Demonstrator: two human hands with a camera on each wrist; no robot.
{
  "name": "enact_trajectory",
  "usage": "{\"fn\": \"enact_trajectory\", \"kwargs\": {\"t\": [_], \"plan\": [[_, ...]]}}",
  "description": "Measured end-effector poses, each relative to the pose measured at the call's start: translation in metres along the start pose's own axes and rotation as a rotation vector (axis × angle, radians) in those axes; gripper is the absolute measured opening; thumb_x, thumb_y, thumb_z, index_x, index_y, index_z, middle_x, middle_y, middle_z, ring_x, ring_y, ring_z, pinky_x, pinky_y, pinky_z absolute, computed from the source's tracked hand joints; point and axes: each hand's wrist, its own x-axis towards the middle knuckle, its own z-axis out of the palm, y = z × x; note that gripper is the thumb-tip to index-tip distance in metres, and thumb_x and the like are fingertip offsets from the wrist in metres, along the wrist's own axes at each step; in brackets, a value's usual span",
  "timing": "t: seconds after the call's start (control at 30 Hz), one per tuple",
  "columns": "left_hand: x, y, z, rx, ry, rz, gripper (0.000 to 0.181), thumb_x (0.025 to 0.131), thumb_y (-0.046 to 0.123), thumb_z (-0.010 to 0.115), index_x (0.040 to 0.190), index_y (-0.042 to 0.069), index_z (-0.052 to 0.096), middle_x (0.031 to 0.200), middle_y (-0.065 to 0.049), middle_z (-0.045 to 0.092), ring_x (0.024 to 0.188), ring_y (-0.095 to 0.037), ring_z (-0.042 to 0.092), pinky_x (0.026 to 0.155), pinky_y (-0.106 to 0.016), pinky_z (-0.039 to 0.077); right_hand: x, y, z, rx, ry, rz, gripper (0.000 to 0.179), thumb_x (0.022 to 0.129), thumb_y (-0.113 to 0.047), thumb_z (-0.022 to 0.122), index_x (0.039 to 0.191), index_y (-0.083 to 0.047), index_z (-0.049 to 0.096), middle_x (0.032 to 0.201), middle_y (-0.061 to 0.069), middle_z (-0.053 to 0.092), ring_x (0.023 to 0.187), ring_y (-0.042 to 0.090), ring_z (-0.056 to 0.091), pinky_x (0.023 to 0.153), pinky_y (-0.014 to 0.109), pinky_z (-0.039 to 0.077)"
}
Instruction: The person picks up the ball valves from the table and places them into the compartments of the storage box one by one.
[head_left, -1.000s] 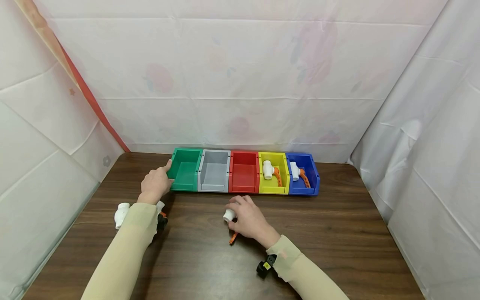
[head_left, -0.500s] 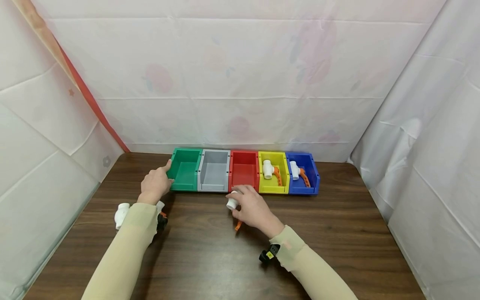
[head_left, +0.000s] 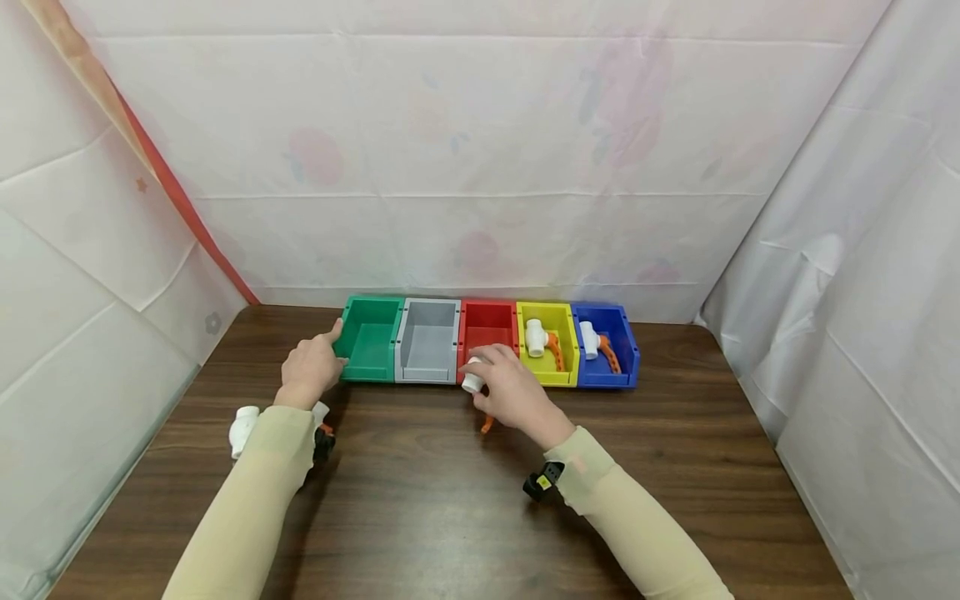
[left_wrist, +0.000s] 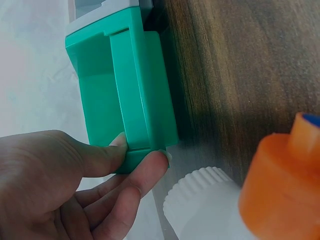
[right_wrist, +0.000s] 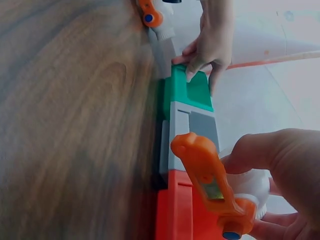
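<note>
My left hand (head_left: 311, 367) pinches the left side wall of the green bin (head_left: 372, 337); in the left wrist view its thumb and fingers close over a corner of the bin. My right hand (head_left: 517, 392) grips the white body of a ball valve (head_left: 472, 381). In the right wrist view the orange handle (right_wrist: 202, 167) of that valve juts out from my fingers, above the front of the red bin (right_wrist: 170, 210). Part of the red bin is hidden behind my right hand in the head view.
A grey bin (head_left: 430, 337) stands between green and red. To the right, the yellow bin (head_left: 542, 367) and blue bin (head_left: 600, 377) each hold a white valve with an orange handle. Another white valve (head_left: 243, 429) lies on the table (head_left: 405, 500), partly hidden by my left sleeve.
My right hand has carried the valve forward and slightly right, from over the table to the front of the red bin. My left hand has stayed at the green bin.
</note>
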Motion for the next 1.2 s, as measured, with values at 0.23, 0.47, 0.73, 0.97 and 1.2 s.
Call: {"fn": "enact_trajectory", "kwargs": {"t": [0.23, 0.47, 0.73, 0.97, 1.2], "plan": [[0.0, 0.002, 0.0, -0.001, 0.007, 0.019, 0.075, 0.099, 0.022, 0.062, 0.16, 0.017, 0.02, 0.079, -0.023, 0.06, 0.051, -0.028, 0.047, 0.045, -0.037, 0.039, 0.01, 0.015, -0.008, -0.018, 0.042, -0.101, 0.042, 0.081, -0.014, 0.082, 0.122, -0.013, 0.071, 0.139, 0.008, 0.053, 0.13, 0.029, 0.042, 0.104, 0.039, 0.043], [-0.001, 0.001, -0.003, 0.0, 0.005, 0.022, 0.075, 0.099, 0.022, 0.062, 0.16, 0.017, 0.018, 0.07, -0.019, 0.055, 0.05, -0.028, 0.047, 0.045, -0.037, 0.038, 0.023, 0.03, -0.016, -0.051, 0.102, -0.19, 0.042, 0.08, -0.012, 0.083, 0.121, -0.014, 0.071, 0.141, 0.009, 0.052, 0.133, 0.029, 0.039, 0.1, 0.039, 0.047], [-0.002, 0.002, -0.003, 0.006, -0.002, 0.007, 0.076, 0.099, 0.023, 0.062, 0.161, 0.019, 0.018, 0.079, -0.024, 0.059, 0.052, -0.029, 0.048, 0.046, -0.038, 0.039, 0.035, 0.043, -0.021, -0.106, 0.141, -0.281, 0.046, 0.082, -0.004, 0.078, 0.126, -0.011, 0.068, 0.139, 0.013, 0.048, 0.134, 0.031, 0.035, 0.097, 0.035, 0.049], [-0.002, 0.001, -0.003, 0.001, 0.009, 0.011, 0.076, 0.099, 0.022, 0.062, 0.161, 0.019, 0.017, 0.081, -0.025, 0.06, 0.053, -0.03, 0.048, 0.047, -0.038, 0.039, 0.044, 0.047, -0.022, -0.118, 0.139, -0.221, 0.048, 0.08, -0.002, 0.081, 0.126, -0.01, 0.068, 0.149, 0.018, 0.036, 0.136, 0.034, 0.034, 0.091, 0.036, 0.053], [-0.003, -0.002, -0.003, 0.004, 0.007, 0.015, 0.076, 0.099, 0.022, 0.063, 0.161, 0.018, 0.018, 0.068, -0.017, 0.054, 0.051, -0.029, 0.047, 0.045, -0.038, 0.038, 0.056, 0.049, -0.021, -0.141, 0.123, -0.184, 0.044, 0.082, -0.004, 0.08, 0.123, -0.014, 0.068, 0.155, 0.018, 0.03, 0.14, 0.034, 0.029, 0.097, 0.041, 0.049]]}}
